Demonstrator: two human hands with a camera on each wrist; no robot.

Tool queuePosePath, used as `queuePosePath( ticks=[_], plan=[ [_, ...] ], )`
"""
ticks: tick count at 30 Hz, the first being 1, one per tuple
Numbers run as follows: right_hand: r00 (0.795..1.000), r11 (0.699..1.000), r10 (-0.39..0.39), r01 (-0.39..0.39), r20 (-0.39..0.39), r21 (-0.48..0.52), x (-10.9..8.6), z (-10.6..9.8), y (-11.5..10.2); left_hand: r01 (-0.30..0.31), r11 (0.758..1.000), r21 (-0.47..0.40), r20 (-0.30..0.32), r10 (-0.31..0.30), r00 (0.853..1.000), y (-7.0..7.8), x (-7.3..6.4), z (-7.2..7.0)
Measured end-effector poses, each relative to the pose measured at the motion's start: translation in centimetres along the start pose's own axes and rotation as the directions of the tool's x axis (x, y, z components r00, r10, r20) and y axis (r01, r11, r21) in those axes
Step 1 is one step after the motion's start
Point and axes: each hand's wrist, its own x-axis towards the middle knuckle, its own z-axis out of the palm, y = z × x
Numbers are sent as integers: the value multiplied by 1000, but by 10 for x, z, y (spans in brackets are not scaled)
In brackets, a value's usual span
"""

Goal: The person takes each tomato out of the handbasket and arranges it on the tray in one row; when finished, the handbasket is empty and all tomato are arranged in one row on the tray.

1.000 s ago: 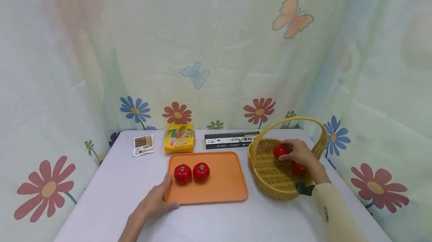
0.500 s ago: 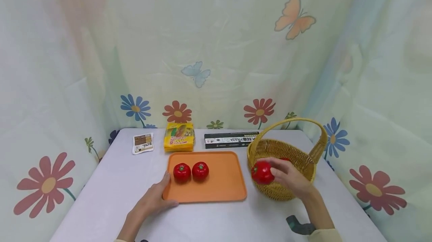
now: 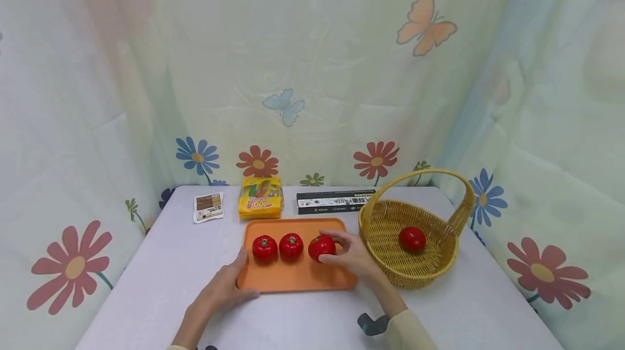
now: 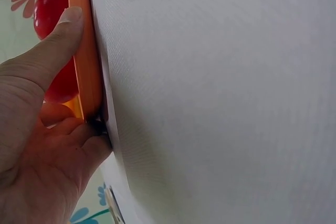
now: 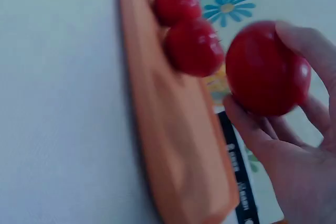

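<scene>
Around the orange tray [image 3: 288, 279]: the left hand [image 3: 224, 285] grips its corner at 8 o'clock; the right hand [image 3: 352, 255] pinches a tomato [image 3: 319, 248] over its 3 o'clock half; two more tomatoes [image 3: 265, 249] sit toward 9; a basket [image 3: 389, 258] at 3 holds a red fruit [image 3: 412, 239]; farther, a yellow packet [image 3: 260, 198] at 11, a black-and-white box [image 3: 334, 202] at 1

Left hand [image 3: 225, 286] with thumb spread apart from its fingers, right hand [image 3: 355, 256] with thumb and fingers curved in a grip, both forearms [image 3: 195, 318] angled inward.
</scene>
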Motion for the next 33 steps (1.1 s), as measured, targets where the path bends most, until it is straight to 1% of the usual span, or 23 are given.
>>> queuePosePath(
  ticks=[1, 3, 5, 7, 9, 11, 14, 18, 21, 24, 27, 33],
  plan=[
    [999, 1000, 3, -4, -37, -22, 3, 3, 2, -4, 1000, 1, 0, 4, 1000, 0, 0, 0],
    [995, 997, -15, 7, -100, -80, 8, 7, 7, -12, 1000, 2, 1, 12, 1000, 1, 0, 0],
    [990, 994, -28, 13, -137, -108, 13, 11, 10, -7, 1000, 0, 3, 7, 1000, -1, 1, 1],
    [988, 994, -30, 13, -154, -109, 15, 15, 14, -2, 1000, -6, 5, 2, 1000, -2, 1, 1],
    [987, 997, -16, 4, -158, -75, 17, 16, 17, -1, 1000, -9, 7, 1, 1000, -2, 2, 2],
    [989, 998, -3, -7, -151, -61, 19, 17, 19, -3, 1000, -10, 9, 3, 1000, -2, 2, 2],
    [989, 996, 9, -21, -145, -86, 22, 17, 19, -10, 1000, -7, 6, 10, 1000, -2, 2, 2],
    [993, 982, 15, -37, -121, -184, 28, 16, 19, -4, 1000, -7, 4, 4, 1000, -1, 1, 1],
    [996, 969, 4, -25, -87, -248, 31, 14, 19, 3, 1000, -6, 7, -3, 1000, -1, 1, 1],
    [999, 967, -6, -7, -49, -254, 34, 13, 19, 1, 1000, -7, 7, -1, 1000, -1, 1, 1],
    [999, 972, -21, 14, -26, -235, 36, 14, 21, -2, 1000, -6, 5, 2, 1000, -1, 1, 2],
    [998, 968, -63, 58, -13, -245, 40, 16, 24, 3, 1000, -8, 7, -3, 1000, -1, 3, 2]
  ],
)
